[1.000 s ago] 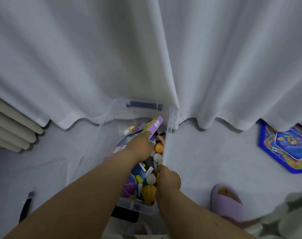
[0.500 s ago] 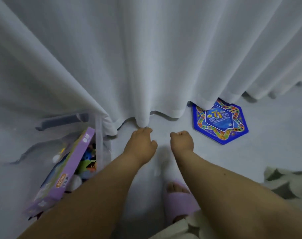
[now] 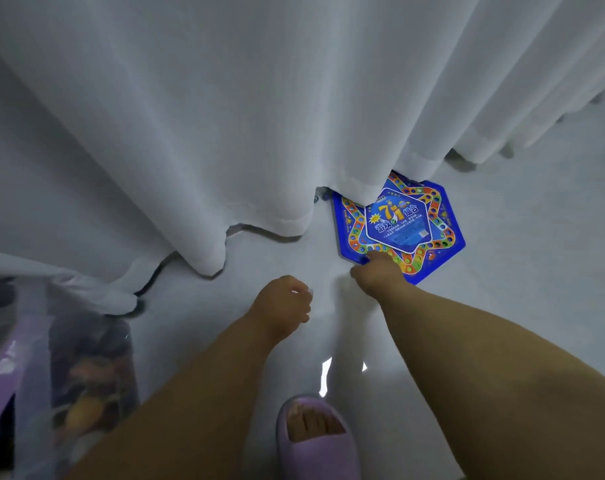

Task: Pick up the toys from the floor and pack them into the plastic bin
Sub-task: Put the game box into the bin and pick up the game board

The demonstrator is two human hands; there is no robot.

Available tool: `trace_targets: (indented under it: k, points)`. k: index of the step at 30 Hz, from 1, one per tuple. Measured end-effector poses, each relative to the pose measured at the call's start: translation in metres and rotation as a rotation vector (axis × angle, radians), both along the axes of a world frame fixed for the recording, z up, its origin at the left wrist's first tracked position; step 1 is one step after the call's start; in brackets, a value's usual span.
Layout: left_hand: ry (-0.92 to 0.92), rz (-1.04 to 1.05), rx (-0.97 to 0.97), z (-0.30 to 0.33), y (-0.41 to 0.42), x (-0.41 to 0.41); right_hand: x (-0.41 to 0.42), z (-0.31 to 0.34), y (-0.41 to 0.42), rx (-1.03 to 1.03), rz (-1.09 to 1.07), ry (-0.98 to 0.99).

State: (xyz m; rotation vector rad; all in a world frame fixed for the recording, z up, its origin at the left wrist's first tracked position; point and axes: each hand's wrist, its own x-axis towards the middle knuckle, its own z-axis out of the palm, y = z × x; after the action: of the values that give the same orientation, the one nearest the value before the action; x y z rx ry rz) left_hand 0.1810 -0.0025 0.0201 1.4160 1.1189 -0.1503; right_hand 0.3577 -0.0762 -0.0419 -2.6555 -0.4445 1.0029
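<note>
Fingers [image 3: 363,268] of our right hand [image 3: 377,275] touch the blue hexagonal cardboard game board [image 3: 398,226] right of centre, grip unclear; our left hand [image 3: 283,303] hangs loosely curled, empty.

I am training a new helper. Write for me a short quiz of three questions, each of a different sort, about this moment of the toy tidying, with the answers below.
1. True or false: the curtain covers part of the blue hexagonal game board.
2. Which hand touches the board? A) left hand B) right hand C) both
3. Fill in: the plastic bin stands at the ___ edge of the view.

Key
1. True: the hem lies over its far corner.
2. B, at the near edge; whether its fingers already grip is unclear.
3. Left.
</note>
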Motion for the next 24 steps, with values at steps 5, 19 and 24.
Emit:
trace_targets:
  k: [5, 19, 24]
  points:
    - [0.029, 0.050, -0.053, -0.011, 0.005, -0.006, 0.000, -0.016, 0.004, -0.163, 0.271, -0.076]
    - [0.167, 0.092, -0.041, -0.004, 0.017, -0.043, -0.156, -0.003, -0.032, -0.189, 0.540, -0.125]
    - [0.203, 0.124, 0.043, -0.006, 0.026, -0.067, -0.165, 0.012, -0.026, -0.092, 0.625, -0.240]
